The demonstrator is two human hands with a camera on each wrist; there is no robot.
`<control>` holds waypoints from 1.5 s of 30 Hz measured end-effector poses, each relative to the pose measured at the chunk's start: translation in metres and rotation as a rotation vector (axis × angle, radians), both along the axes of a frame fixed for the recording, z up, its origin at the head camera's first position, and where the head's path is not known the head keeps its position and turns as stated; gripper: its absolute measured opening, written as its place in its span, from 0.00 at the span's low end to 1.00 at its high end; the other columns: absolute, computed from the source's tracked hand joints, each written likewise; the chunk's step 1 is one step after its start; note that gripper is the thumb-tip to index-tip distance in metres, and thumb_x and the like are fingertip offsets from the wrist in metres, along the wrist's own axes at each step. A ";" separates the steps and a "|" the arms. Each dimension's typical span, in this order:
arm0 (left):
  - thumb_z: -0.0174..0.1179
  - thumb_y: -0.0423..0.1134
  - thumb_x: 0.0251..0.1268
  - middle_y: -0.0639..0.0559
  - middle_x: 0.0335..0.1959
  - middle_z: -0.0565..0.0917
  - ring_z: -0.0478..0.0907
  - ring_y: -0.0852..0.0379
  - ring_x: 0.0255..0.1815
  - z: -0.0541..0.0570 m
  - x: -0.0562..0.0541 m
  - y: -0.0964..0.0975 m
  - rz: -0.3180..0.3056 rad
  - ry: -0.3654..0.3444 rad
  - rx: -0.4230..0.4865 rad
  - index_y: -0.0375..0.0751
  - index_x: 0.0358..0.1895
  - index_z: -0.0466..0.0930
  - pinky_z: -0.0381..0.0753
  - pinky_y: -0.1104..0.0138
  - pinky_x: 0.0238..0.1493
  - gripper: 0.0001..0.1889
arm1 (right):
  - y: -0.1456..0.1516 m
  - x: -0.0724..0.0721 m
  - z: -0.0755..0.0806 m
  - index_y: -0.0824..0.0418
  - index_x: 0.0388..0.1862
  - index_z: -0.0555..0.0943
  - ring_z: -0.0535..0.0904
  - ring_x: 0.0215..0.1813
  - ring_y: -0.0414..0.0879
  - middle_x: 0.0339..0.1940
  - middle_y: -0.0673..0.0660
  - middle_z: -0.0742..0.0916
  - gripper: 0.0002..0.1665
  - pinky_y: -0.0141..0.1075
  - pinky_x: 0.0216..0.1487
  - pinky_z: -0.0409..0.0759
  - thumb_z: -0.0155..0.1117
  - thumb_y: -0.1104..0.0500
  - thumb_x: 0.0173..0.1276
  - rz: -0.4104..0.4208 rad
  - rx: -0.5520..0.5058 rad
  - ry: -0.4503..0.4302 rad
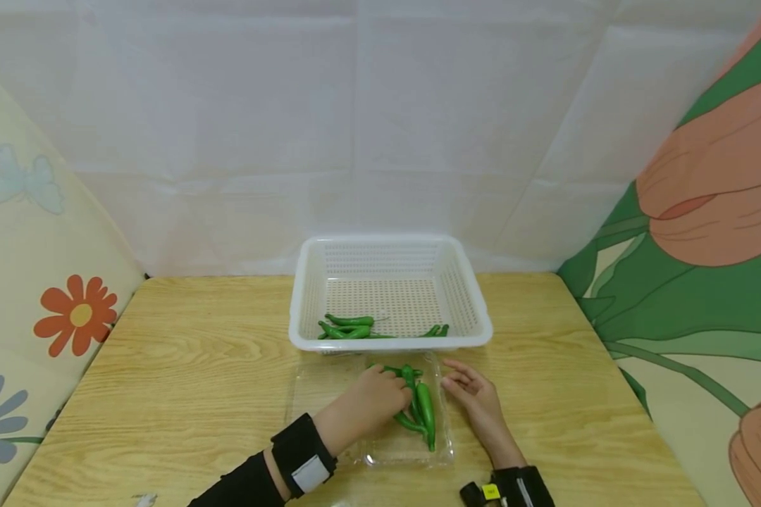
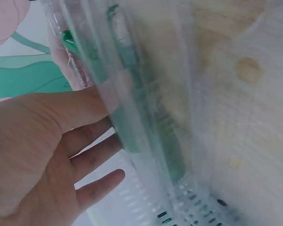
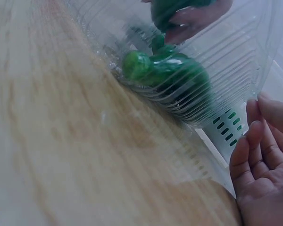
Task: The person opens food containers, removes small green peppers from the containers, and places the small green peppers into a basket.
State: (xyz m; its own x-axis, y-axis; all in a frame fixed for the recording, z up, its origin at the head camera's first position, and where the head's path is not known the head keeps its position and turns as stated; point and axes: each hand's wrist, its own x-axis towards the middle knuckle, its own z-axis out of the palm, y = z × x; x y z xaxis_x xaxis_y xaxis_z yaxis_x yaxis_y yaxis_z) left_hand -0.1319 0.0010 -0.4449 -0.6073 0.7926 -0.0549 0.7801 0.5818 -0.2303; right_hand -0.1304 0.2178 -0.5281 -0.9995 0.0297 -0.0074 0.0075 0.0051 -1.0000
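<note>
My left hand (image 1: pixel 373 400) reaches into a clear plastic box (image 1: pixel 440 456) and holds a green chili pepper (image 3: pixel 177 12) between thumb and fingers. Other green chili peppers (image 1: pixel 425 408) lie lengthwise in the box, beside and under those fingers. Through the clear wall, the left wrist view shows the left hand (image 2: pixel 52 146) with its thumb behind the plastic. At the box's right side, my right hand (image 1: pixel 480 403) has loosely bent fingers, with thumb and forefinger tips at the rim. The right wrist view shows this right hand (image 3: pixel 269 155) by the box corner.
A white perforated basket (image 1: pixel 390 343) stands directly behind the box, with several green chili peppers (image 1: pixel 349 327) along its near side. The box's clear lid (image 1: pixel 311 394) lies folded out to the left on the wooden table (image 1: pixel 196 352). A white sheet (image 1: pixel 260 141) hangs behind.
</note>
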 end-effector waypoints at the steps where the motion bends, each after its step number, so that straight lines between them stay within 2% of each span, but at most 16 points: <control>1: 0.64 0.45 0.64 0.66 0.37 0.84 0.80 0.65 0.40 0.001 0.000 0.000 -0.008 0.010 0.006 0.59 0.39 0.85 0.73 0.73 0.38 0.03 | 0.000 0.000 0.000 0.75 0.61 0.75 0.81 0.38 0.36 0.34 0.48 0.85 0.23 0.26 0.42 0.78 0.64 0.67 0.69 0.000 -0.001 -0.002; 7: 0.64 0.43 0.65 0.65 0.38 0.84 0.80 0.66 0.41 0.012 0.002 0.001 -0.052 0.047 0.022 0.57 0.41 0.85 0.73 0.73 0.39 0.04 | 0.000 0.000 0.000 0.75 0.61 0.74 0.81 0.38 0.36 0.34 0.49 0.85 0.23 0.26 0.42 0.78 0.64 0.67 0.69 0.002 -0.008 -0.011; 12: 0.66 0.43 0.64 0.64 0.39 0.85 0.80 0.66 0.41 0.019 0.004 0.001 -0.048 0.048 0.012 0.57 0.42 0.85 0.72 0.74 0.38 0.06 | 0.001 0.000 -0.001 0.75 0.61 0.74 0.81 0.38 0.37 0.34 0.49 0.85 0.23 0.26 0.42 0.78 0.64 0.67 0.70 0.009 -0.007 -0.003; 18: 0.65 0.43 0.64 0.64 0.40 0.84 0.79 0.66 0.39 0.027 0.004 0.000 -0.043 0.081 0.021 0.56 0.43 0.84 0.70 0.74 0.36 0.06 | 0.001 0.000 -0.001 0.75 0.61 0.74 0.81 0.39 0.37 0.35 0.49 0.85 0.23 0.26 0.42 0.79 0.64 0.67 0.70 0.018 -0.005 0.008; 21: 0.64 0.43 0.65 0.64 0.41 0.84 0.79 0.66 0.41 0.031 0.002 0.000 -0.049 0.097 0.022 0.57 0.43 0.84 0.71 0.74 0.38 0.06 | 0.001 0.000 -0.001 0.75 0.61 0.74 0.81 0.39 0.37 0.35 0.49 0.85 0.23 0.26 0.42 0.78 0.64 0.67 0.70 0.017 -0.008 0.008; 26: 0.64 0.43 0.65 0.64 0.45 0.84 0.80 0.65 0.45 0.034 -0.003 -0.002 -0.076 0.112 0.050 0.56 0.46 0.84 0.75 0.73 0.44 0.08 | 0.001 0.001 -0.001 0.75 0.61 0.74 0.81 0.39 0.37 0.35 0.49 0.85 0.23 0.27 0.43 0.79 0.64 0.67 0.70 0.014 -0.005 0.003; 33: 0.66 0.45 0.63 0.63 0.46 0.84 0.79 0.64 0.47 0.036 -0.010 -0.006 -0.133 0.155 0.128 0.55 0.47 0.83 0.74 0.72 0.45 0.10 | 0.000 0.001 0.000 0.75 0.61 0.74 0.81 0.37 0.38 0.35 0.50 0.85 0.23 0.27 0.39 0.78 0.64 0.66 0.70 0.010 -0.018 -0.011; 39: 0.64 0.45 0.66 0.63 0.48 0.83 0.79 0.63 0.49 0.040 -0.012 -0.008 -0.126 0.127 0.141 0.55 0.51 0.83 0.75 0.70 0.49 0.11 | 0.000 0.002 0.002 0.75 0.61 0.74 0.81 0.37 0.38 0.35 0.50 0.85 0.23 0.27 0.40 0.78 0.64 0.67 0.70 0.010 -0.023 -0.013; 45: 0.63 0.48 0.67 0.62 0.48 0.83 0.79 0.63 0.49 0.044 -0.013 -0.011 -0.108 0.137 0.141 0.56 0.52 0.83 0.77 0.68 0.52 0.13 | 0.000 0.002 0.001 0.77 0.61 0.73 0.81 0.38 0.37 0.36 0.50 0.85 0.23 0.26 0.40 0.78 0.62 0.68 0.71 0.022 -0.028 0.023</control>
